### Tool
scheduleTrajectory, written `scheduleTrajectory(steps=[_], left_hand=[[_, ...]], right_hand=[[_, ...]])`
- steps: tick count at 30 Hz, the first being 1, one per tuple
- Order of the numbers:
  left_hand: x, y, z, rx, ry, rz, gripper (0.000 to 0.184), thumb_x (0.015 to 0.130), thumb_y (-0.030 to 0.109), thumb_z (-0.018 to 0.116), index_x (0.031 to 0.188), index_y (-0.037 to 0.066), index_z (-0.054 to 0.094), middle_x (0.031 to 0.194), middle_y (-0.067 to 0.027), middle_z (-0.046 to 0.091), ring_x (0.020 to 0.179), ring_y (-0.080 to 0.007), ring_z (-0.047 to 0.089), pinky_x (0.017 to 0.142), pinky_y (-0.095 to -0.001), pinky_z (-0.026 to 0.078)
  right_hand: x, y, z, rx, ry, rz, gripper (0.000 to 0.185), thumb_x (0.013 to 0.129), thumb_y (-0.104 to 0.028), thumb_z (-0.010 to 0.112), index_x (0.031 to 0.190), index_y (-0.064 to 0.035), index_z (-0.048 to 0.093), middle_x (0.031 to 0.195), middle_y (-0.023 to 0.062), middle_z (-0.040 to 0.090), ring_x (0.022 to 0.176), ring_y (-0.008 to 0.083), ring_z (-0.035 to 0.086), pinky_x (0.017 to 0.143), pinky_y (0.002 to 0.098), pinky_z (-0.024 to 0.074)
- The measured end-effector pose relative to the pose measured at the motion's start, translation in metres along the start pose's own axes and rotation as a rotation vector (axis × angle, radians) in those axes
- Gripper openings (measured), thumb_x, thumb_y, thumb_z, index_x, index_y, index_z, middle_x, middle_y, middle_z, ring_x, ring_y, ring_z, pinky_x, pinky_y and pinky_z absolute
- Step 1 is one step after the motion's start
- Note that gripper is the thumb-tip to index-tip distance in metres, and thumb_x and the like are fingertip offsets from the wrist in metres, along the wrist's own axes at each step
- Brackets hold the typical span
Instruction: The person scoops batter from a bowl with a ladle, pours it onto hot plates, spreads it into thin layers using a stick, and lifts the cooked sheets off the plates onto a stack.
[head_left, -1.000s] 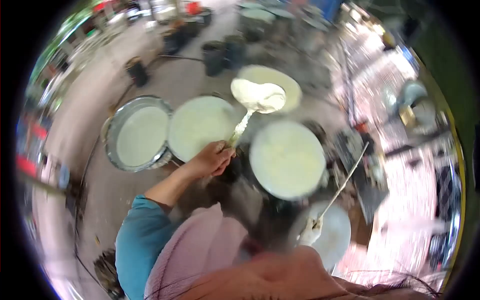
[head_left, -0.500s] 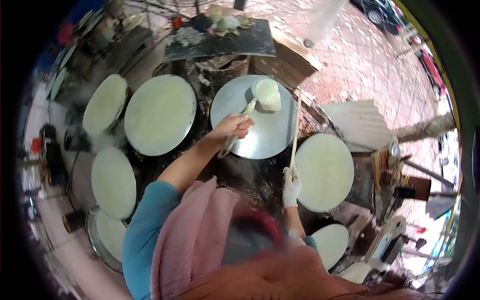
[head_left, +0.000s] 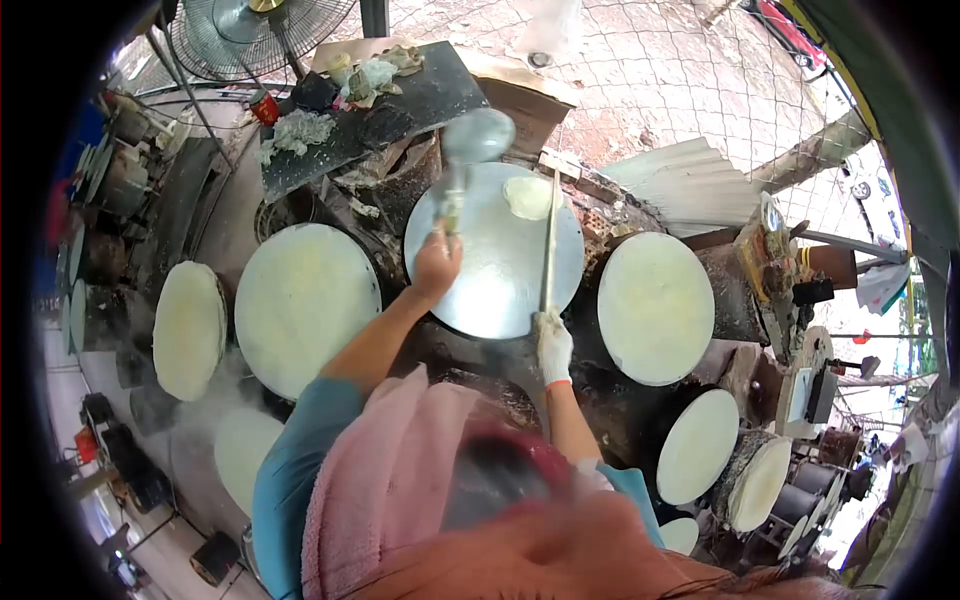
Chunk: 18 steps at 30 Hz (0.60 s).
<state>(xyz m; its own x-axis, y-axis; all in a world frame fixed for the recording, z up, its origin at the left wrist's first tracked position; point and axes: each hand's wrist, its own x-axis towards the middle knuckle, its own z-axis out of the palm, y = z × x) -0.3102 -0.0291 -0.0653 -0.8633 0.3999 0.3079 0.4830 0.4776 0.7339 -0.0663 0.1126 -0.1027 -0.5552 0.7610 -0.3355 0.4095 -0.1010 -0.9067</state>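
Observation:
My left hand (head_left: 437,262) is closed round the handle of a ladle (head_left: 480,136), whose bowl is blurred and sits beyond the far edge of a round metal griddle (head_left: 480,285). A small pool of pale batter (head_left: 526,198) lies on the griddle's far right part. In a white glove, my right hand (head_left: 553,348) grips a long, thin wooden stick (head_left: 550,250). The stick crosses the right side of the griddle, its far end beside the batter. Whether it touches the metal I cannot tell.
Batter-covered round griddles stand at left (head_left: 308,310) and right (head_left: 656,308), with several more around me. Steam rises at left. A dark board (head_left: 440,85) holding scraps and a cardboard box (head_left: 525,115) stand behind; a fan (head_left: 260,35) is at far left.
The ladle has lifted off the griddle and moved away, leaving a batter pool. The stick has come in over the griddle's right side. My view has shifted.

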Motion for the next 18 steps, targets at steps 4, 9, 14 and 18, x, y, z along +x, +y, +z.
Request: scheduleTrajectory(steps=[4,9,14,18], left_hand=[[-0.005,-0.010,-0.053,-0.194,0.033,-0.067,0.030,0.093,0.020,0.055,0.106,-0.007,0.055,0.083,-0.0248,0.062,0.073,-0.0390,0.062,0.062,-0.0423,0.048],[-0.034,-0.013,-0.089,-0.217,-0.001,-0.088,0.026,0.094,0.023,0.054,0.090,-0.002,0.056,0.068,-0.0170,0.058,0.062,-0.0334,0.058,0.056,-0.0399,0.043],[-0.064,-0.023,-0.101,-0.221,-0.067,-0.240,0.024,0.094,0.022,0.054,0.087,-0.001,0.055,0.064,-0.0118,0.053,0.058,-0.0230,0.053,0.056,-0.0365,0.043],[-0.074,-0.023,-0.111,-0.226,-0.003,-0.344,0.020,0.094,0.018,0.054,0.085,0.000,0.055,0.064,-0.0110,0.052,0.058,-0.0211,0.051,0.055,-0.0347,0.042]], right_hand=[[-0.011,-0.053,0.013,0.220,-0.120,0.138,0.031,0.092,-0.022,0.062,0.114,-0.0007,0.064,0.082,-0.0028,0.060,0.066,0.0031,0.048,0.058,0.0174,0.0385],[0.014,-0.015,-0.030,0.115,-0.013,-0.032,0.030,0.093,-0.015,0.059,0.119,0.0001,0.060,0.089,-0.0008,0.064,0.076,0.0067,0.056,0.068,0.0196,0.0457],[0.022,-0.030,-0.007,0.119,-0.283,0.147,0.030,0.093,-0.020,0.060,0.116,-0.0013,0.062,0.082,-0.0015,0.061,0.066,0.0039,0.052,0.058,0.0172,0.0400],[0.047,-0.047,-0.069,-0.027,-0.169,-0.162,0.034,0.092,-0.018,0.059,0.122,-0.0021,0.059,0.081,-0.0041,0.058,0.069,0.0039,0.048,0.063,0.0195,0.0395]])
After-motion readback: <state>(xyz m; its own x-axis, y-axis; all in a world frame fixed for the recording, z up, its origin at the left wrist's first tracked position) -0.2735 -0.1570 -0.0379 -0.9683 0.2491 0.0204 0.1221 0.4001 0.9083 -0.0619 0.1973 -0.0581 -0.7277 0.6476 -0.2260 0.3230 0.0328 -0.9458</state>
